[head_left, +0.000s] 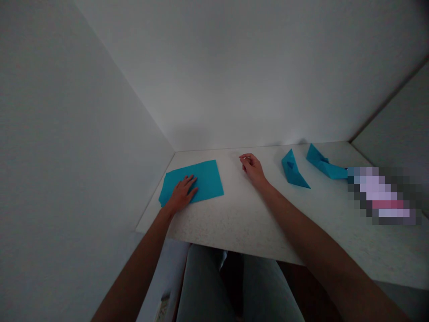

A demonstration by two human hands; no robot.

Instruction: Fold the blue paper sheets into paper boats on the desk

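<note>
A sheet of blue paper (208,179) lies flat at the left of the white table, with uneven layers showing at its left end. My left hand (183,192) rests on it, palm down and fingers spread. To the right of the sheet, my right hand (252,168) is over the bare tabletop. Its fingers are loosely curled and apart, and I see nothing in them. Two folded blue paper boats are farther right: the nearer boat (293,173) stands beside my right forearm, and the other boat (324,164) sits closer to the back right.
The white speckled tabletop (214,221) meets walls at the back, left and right. A pixelated, blurred object (382,194) lies at the right, touching or overlapping the far boat's end. My legs (208,281) are below the table's front edge.
</note>
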